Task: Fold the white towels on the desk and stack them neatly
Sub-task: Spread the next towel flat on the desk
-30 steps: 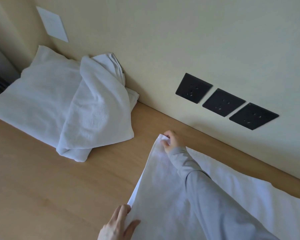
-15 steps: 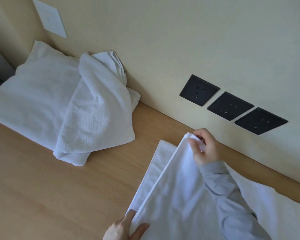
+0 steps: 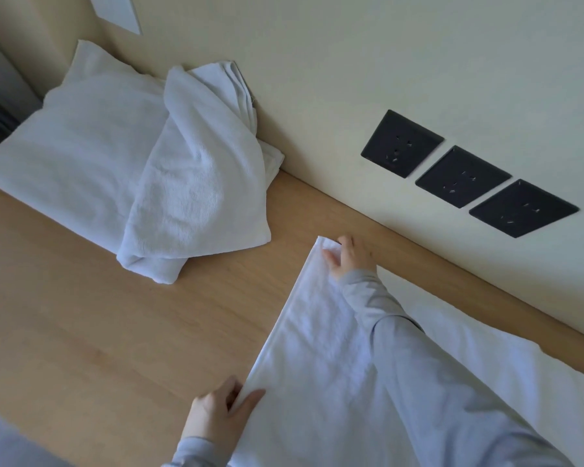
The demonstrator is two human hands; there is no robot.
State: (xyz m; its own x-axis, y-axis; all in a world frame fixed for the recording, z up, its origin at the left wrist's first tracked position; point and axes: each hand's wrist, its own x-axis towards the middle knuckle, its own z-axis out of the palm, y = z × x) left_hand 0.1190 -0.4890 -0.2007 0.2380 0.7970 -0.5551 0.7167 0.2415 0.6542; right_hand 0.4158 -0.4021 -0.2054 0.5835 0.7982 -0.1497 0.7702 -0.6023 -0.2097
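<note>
Two towel (image 3: 317,348) corners pinched: left hand (image 3: 216,412) near, right hand (image 3: 349,257) far.

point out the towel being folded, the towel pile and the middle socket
towel being folded (image 3: 317,358): head view, flat middle of its top layer
towel pile (image 3: 91,156): head view, broad flat left part
middle socket (image 3: 462,176): head view, centre of its black plate

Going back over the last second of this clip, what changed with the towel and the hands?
The right hand, which had lifted the far corner of the flat towel half a second ago, has brought it back down onto the desk. It still holds that corner. The left hand keeps gripping the near corner. The crumpled towel pile by the wall stayed put.
</note>
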